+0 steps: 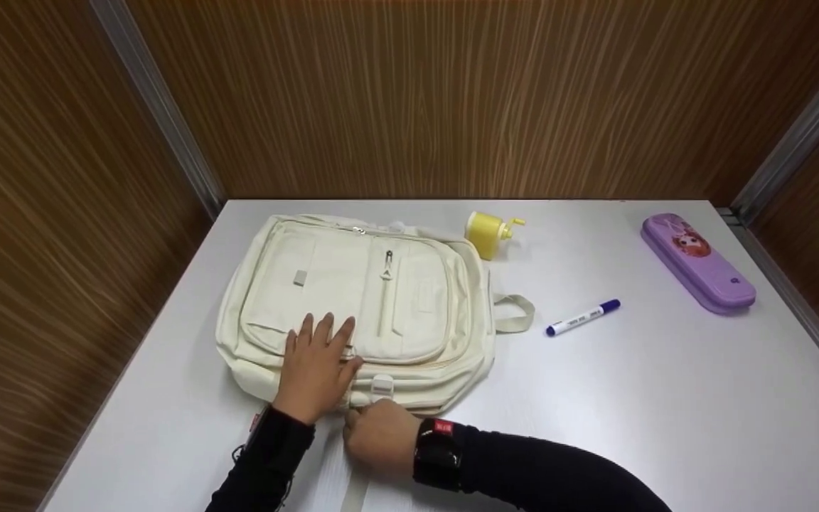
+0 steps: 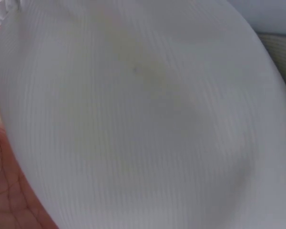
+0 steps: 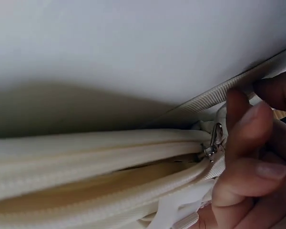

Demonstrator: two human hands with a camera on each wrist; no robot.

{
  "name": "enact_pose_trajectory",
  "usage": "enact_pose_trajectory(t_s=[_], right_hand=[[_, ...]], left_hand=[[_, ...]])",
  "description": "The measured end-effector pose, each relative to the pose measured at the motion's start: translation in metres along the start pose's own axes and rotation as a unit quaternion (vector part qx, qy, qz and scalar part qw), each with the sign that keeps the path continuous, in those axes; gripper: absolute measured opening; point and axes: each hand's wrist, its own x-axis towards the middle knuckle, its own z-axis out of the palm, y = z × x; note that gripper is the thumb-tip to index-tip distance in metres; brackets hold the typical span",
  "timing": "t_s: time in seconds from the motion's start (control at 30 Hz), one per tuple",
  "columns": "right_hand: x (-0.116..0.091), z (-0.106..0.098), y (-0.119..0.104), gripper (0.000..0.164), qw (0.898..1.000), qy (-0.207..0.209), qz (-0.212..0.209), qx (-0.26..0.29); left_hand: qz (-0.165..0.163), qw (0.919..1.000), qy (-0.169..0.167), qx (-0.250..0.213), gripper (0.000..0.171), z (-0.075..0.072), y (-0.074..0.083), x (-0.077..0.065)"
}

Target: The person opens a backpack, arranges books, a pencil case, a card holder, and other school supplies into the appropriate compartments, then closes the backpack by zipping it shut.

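A cream backpack lies on its back on the white table, its top handle toward the right. My left hand rests on its near side with fingers spread over the front pocket. Pale ribbed fabric fills most of the left wrist view, with part of my palm at the left edge. At the near edge, my right hand has curled fingers at the side zipper. Close up, those fingers are right at the metal zipper pull; the exact pinch is partly hidden. The zipper's teeth stand apart along the opening.
Behind the backpack's top stands a yellow crank pencil sharpener. A white marker with a blue cap lies right of the handle loop. Farther right is a purple pencil case. A strap trails toward the table's near edge; wood-grain panels surround the table.
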Motion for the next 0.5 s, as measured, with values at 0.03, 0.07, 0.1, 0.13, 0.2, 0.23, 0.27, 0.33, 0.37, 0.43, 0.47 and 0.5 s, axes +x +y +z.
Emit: enact_pose_trajectory(t_s=[0.03, 0.07, 0.1, 0.13, 0.2, 0.23, 0.27, 0.33, 0.37, 0.43, 0.47, 0.5], right_hand=[[0.0003, 0.0006, -0.0002, 0.007, 1.000, 0.008, 0.000, -0.001], [0.0008, 0.0014, -0.0002, 0.006, 1.000, 0.014, 0.003, -0.001], [0.0014, 0.0020, -0.0001, 0.006, 1.000, 0.016, 0.006, 0.001], [0.0023, 0.0024, -0.0003, 0.007, 1.000, 0.017, 0.009, 0.005], [0.0037, 0.0019, -0.0001, 0.008, 1.000, 0.011, 0.016, 0.015], [0.0039, 0.0017, 0.0000, 0.009, 1.000, 0.005, 0.018, 0.021], [0.0038, 0.0017, 0.0001, 0.010, 0.999, 0.000, 0.020, 0.028], [0.0023, 0.0010, 0.0005, 0.010, 0.999, -0.006, 0.020, 0.045], [0.0013, -0.0002, 0.0014, 0.010, 0.998, -0.010, 0.020, 0.058], [-0.0015, -0.0027, 0.0042, 0.010, 0.995, -0.008, 0.026, 0.095], [-0.0030, -0.0040, 0.0063, 0.011, 0.992, -0.002, 0.030, 0.119], [-0.0047, -0.0052, 0.0091, 0.012, 0.989, 0.004, 0.032, 0.146]], left_hand=[[0.001, 1.0000, 0.002, -0.002, 0.057, 0.0004, -0.0001, -0.0001], [0.001, 1.0000, 0.004, -0.003, 0.057, 0.0006, -0.0002, -0.0002], [0.002, 1.0000, 0.004, -0.004, 0.057, 0.0010, -0.0003, 0.0001], [0.002, 1.0000, 0.003, -0.006, 0.057, 0.0012, -0.0009, -0.0002], [0.001, 1.0000, 0.001, -0.007, 0.057, 0.0015, -0.0017, -0.0001], [0.000, 1.0000, -0.001, -0.007, 0.057, 0.0015, -0.0020, 0.0000], [0.000, 1.0000, -0.003, -0.006, 0.057, 0.0016, -0.0022, -0.0001], [0.001, 1.0000, -0.004, -0.004, 0.057, 0.0017, -0.0023, -0.0004], [0.002, 1.0000, -0.005, -0.002, 0.057, 0.0016, -0.0022, -0.0004], [0.006, 1.0000, 0.000, 0.001, 0.057, 0.0014, -0.0020, -0.0008], [0.009, 0.9999, 0.005, 0.003, 0.057, 0.0015, -0.0020, -0.0008], [0.012, 0.9999, 0.009, 0.005, 0.057, 0.0015, -0.0019, -0.0007]])
